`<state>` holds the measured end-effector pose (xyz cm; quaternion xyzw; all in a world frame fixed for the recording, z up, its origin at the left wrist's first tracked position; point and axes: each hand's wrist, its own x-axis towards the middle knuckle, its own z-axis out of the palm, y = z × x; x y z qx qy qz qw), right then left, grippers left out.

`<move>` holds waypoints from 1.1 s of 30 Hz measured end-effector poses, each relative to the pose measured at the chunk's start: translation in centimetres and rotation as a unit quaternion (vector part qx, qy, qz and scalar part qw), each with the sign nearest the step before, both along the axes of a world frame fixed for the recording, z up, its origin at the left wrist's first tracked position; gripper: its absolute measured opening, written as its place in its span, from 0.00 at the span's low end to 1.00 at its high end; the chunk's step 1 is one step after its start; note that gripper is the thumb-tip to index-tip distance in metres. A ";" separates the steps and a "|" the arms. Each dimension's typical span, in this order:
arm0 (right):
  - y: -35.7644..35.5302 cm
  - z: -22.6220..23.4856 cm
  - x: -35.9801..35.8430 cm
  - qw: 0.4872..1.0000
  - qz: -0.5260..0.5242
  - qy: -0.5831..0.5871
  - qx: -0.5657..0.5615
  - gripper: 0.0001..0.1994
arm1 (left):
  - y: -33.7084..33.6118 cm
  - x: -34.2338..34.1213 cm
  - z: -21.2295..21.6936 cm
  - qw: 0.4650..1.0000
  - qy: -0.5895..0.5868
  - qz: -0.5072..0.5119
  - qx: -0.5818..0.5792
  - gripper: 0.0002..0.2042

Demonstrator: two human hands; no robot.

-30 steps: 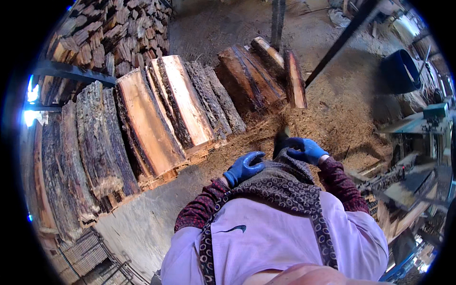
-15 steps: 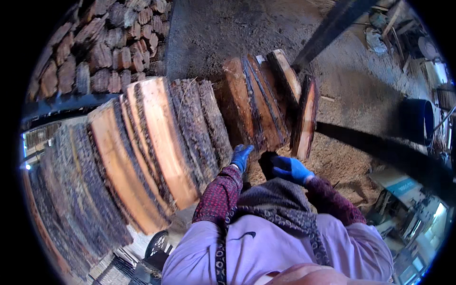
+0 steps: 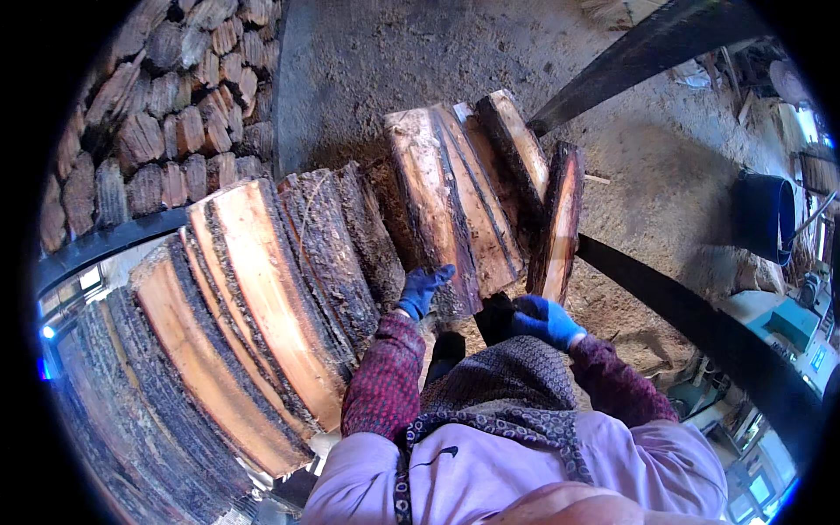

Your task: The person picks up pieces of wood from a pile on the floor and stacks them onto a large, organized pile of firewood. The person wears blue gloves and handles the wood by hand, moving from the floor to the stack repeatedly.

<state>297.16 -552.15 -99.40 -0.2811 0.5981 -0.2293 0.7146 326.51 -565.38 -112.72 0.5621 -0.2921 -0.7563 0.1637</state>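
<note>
My left hand [image 3: 425, 291], in a blue glove, is beside the near end of a wide split log [image 3: 429, 188] with pale wood and dark bark edges. Its fingers are stretched out; whether they touch the wood I cannot tell. Against that log lies another split piece [image 3: 486, 223]. My right hand [image 3: 546, 322], also blue-gloved, is just below the near end of a narrower split log [image 3: 556, 227] with reddish edges. Its fingers are loosely bent, with nothing visible in them. Between my hands is a black shape [image 3: 496, 317], perhaps a boot.
A long row of split logs [image 3: 262, 271], some bark side up, runs along my left. Beyond a dark rail [image 3: 131, 243] stands a stack of firewood [image 3: 175, 122]. Dark beams [image 3: 647, 61] slant in from the right. A blue barrel [image 3: 763, 214] stands farther right on the dusty floor.
The view has shifted, and the log row now appears lower and farther left. My left hand has come closer to the wide split log's edge. My right hand's fingers look more bent.
</note>
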 end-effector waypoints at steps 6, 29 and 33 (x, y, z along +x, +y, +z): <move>-3.7 5.5 5.2 0.973 -0.023 0.108 -0.203 0.29 | -5.8 5.2 17.1 0.832 -0.345 -0.352 -0.256 0.33; 2.3 -12.4 -8.2 0.915 -0.315 0.120 -0.223 0.36 | -3.5 5.2 14.5 0.698 -0.219 -0.426 -0.532 0.33; -4.2 -21.4 -13.0 0.786 0.011 0.600 -0.150 0.47 | -0.7 3.0 2.6 0.894 -0.173 -0.259 -0.323 0.31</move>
